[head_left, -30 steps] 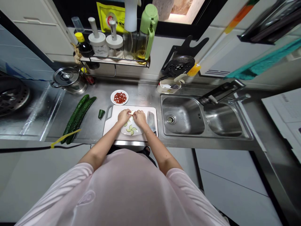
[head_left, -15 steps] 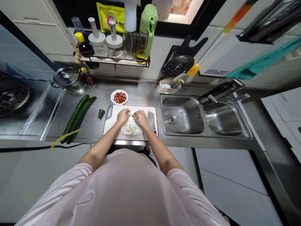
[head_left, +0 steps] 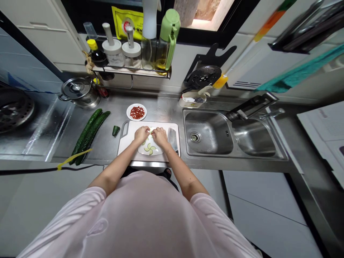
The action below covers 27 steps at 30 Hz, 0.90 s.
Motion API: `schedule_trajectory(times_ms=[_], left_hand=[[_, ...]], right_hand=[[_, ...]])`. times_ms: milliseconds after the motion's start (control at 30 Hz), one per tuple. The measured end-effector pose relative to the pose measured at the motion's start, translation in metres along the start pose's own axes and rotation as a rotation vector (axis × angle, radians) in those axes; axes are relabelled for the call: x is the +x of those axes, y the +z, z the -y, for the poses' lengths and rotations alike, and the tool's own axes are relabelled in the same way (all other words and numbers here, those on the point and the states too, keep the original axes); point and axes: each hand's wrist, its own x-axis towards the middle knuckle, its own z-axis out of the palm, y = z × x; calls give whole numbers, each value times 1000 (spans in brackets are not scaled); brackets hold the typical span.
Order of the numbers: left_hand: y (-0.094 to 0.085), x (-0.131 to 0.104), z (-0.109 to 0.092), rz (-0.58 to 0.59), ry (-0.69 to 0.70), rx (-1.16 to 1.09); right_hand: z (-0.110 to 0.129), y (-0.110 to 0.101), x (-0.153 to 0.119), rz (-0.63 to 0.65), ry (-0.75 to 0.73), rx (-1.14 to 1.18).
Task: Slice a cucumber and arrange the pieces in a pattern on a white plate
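Note:
A white plate lies on the white cutting board, with thin pale-green cucumber slices laid on it in a pinwheel. Over the plate's far part, my left hand has its fingers pinched together close to some slices. My right hand is beside it, fingertips also pinched, with a tiny reddish speck near them. What either pinch holds is too small to make out. To the right of my right hand, a knife rests flat on the board. Beyond the board stands a small white dish of chopped red pieces.
Two whole cucumbers and a cut cucumber end lie left of the board. A lidded steel pot stands behind them. The double sink is at right. A shelf with bottles and jars hangs above the counter.
Both hands stay over the far part of the plate, fingertips slightly shifted and close together. The whole view has tilted a little; the objects on the counter keep their places.

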Motion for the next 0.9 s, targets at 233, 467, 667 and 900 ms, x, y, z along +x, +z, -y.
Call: schedule_trajectory(times_ms=[233,467,667,900], left_hand=[[-1,1,0,-1,-16,-1],[2,3,1,-18,-17,-22],[4,3,0,-8,-31,-8],[7,4,3,-35,-9,-7]], right_hand=[[2,-4,2,-12,3,6],[4,-4,8,-2,15,-23],[3,-1,8,8,11,-21],[3,-1,8,-4,16,-30]])
